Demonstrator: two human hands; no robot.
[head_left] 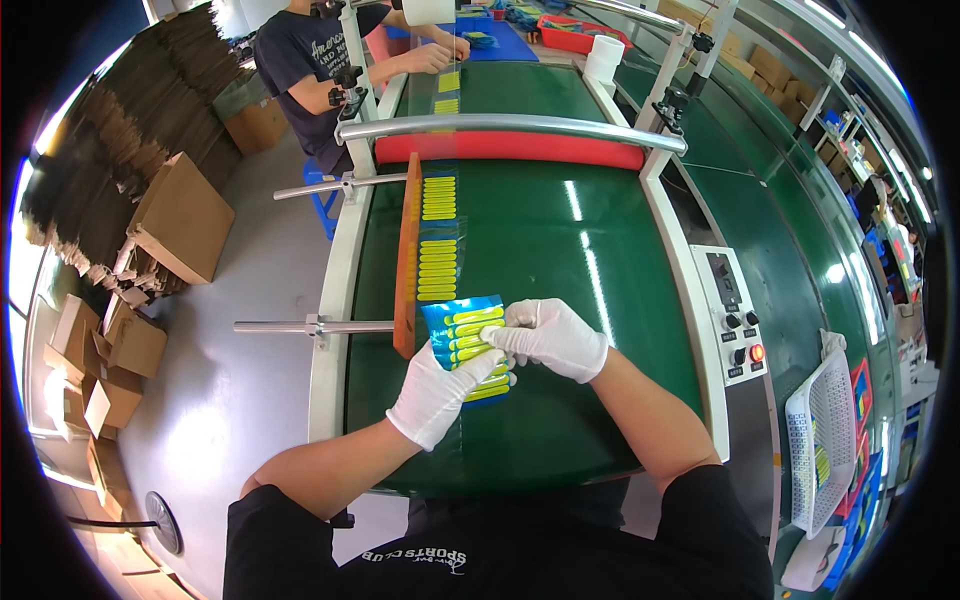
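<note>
One green conveyor belt carried two groups of yellow strips along one orange guide bar. At its near end, one blue packet of yellow strips lay, pinched by the gloved left hand and the gloved right hand.

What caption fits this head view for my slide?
Gloved left hand and right hand hold a blue packet of yellow strips over a green conveyor belt.

Conveyor belt: packet of strips at near end, under both hands. Strip rows behind it, along guide rail at left. Roller across, farther back. Control panel right; basket beyond. Cardboard boxes on floor, left.
</note>
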